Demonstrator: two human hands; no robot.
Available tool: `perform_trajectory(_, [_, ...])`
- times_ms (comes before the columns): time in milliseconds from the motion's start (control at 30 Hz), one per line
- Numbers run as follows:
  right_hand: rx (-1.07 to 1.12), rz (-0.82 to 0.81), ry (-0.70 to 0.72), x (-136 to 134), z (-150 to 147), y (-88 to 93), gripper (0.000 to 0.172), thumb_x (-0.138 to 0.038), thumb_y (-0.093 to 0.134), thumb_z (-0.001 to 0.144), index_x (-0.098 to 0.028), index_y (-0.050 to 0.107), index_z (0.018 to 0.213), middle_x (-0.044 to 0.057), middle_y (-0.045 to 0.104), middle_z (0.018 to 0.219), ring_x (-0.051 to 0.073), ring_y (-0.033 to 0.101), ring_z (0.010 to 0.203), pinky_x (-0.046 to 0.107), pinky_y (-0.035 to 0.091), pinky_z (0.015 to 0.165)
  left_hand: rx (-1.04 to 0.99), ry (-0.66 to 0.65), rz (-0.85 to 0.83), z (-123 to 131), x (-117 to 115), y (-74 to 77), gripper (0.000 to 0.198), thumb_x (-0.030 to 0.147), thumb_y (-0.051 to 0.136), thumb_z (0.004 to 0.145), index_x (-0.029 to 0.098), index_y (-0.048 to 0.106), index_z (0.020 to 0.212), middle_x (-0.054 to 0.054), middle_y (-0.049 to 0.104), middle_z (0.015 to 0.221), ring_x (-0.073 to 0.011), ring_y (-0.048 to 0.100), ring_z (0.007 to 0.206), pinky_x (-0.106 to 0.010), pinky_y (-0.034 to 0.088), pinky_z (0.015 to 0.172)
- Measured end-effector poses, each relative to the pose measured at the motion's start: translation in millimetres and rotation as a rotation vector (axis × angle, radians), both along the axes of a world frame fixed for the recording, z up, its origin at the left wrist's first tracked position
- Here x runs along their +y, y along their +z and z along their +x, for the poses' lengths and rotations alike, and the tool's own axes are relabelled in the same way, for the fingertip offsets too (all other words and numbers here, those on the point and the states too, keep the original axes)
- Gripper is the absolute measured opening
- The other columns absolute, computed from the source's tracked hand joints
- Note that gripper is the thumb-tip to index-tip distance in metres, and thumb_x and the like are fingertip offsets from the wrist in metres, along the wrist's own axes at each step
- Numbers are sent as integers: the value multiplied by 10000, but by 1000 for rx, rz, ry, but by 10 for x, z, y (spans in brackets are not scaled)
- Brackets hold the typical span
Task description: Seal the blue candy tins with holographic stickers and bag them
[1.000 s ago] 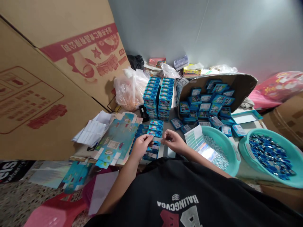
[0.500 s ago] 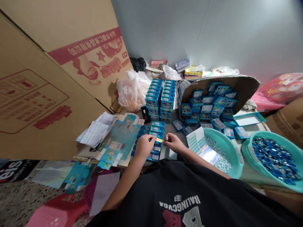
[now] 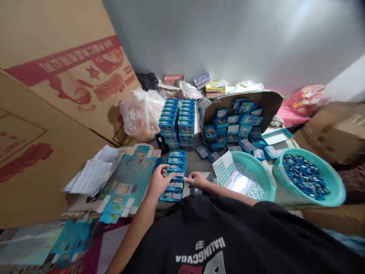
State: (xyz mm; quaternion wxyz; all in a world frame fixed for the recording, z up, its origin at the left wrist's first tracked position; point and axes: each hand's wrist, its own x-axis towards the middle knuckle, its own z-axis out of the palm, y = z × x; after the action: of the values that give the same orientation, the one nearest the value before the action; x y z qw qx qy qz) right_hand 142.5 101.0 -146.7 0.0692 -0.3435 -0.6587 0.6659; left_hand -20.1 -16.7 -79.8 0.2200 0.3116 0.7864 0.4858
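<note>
A column of small blue boxes (image 3: 177, 160) lies in front of me, and silvery strips show on the nearer ones. My left hand (image 3: 161, 180) rests at the left edge of the column, its thumb on a silvery strip (image 3: 179, 175) across one box and its fingers apart. Just right of the same box is my right hand (image 3: 196, 179), index finger pointing at the strip's right end and the other fingers curled. A sheet of strip labels (image 3: 225, 169) leans in a turquoise basin (image 3: 270, 182) beside my right forearm.
Stacked blue boxes (image 3: 186, 127) stand behind the column. Loose boxes fill an open carton (image 3: 273, 102). Flattened blue cartons (image 3: 134, 167) and white papers (image 3: 94, 173) lie left. A second basin (image 3: 338, 190) holds blue pieces; a big cardboard box (image 3: 42, 152) stands far left.
The shiny strip that was held up between both hands now lies on a box. My left thumb presses on it, while my right fingers have come off its end. The whole view has shifted right.
</note>
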Motion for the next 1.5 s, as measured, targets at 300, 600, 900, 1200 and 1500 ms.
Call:
perform_trajectory(300, [-197, 564, -643, 881, 1582, 256, 355, -485, 622, 776, -258, 387, 637, 39, 523, 691, 246, 529, 780, 389, 446, 744, -123, 428, 65, -144, -441, -133, 414, 540, 639, 743, 178, 647, 944, -14, 638, 784, -175, 616, 696, -317, 514, 687])
perform_trajectory(600, [-380, 539, -676, 1202, 1987, -172, 377, -312, 788, 641, -178, 623, 952, 139, 670, 1053, 310, 588, 1039, 429, 422, 938, -240, 432, 97, 17, -295, -93, 362, 520, 598, 768, 194, 628, 922, 15, 619, 810, -146, 591, 641, -296, 499, 645])
perform_trajectory(900, [-166, 578, -710, 1220, 2006, 213, 206, -201, 553, 836, -190, 656, 1014, 85, 685, 986, 225, 622, 898, 357, 478, 816, 56, 177, 99, 484, -88, 227, 386, 556, 523, 864, 204, 632, 979, -25, 651, 837, -200, 628, 765, -344, 525, 743])
perform_trajectory(1200, [62, 807, -293, 806, 1675, 1844, 36, -244, 729, 787, -241, 754, 813, 15, 706, 755, 183, 603, 689, 326, 432, 657, 610, -512, 303, 908, 141, 1005, 148, 329, 697, 783, 330, 752, 921, -25, 731, 836, -259, 674, 867, -467, 501, 958])
perform_trajectory(1500, [197, 797, 76, 162, 985, 2356, 118, -177, 633, 879, -214, 744, 878, 8, 736, 851, 159, 656, 776, 275, 474, 710, 1113, -603, 434, 841, 204, 1383, 424, 175, 653, 869, 306, 625, 1271, -28, 734, 1148, -238, 651, 1115, -523, 295, 1160])
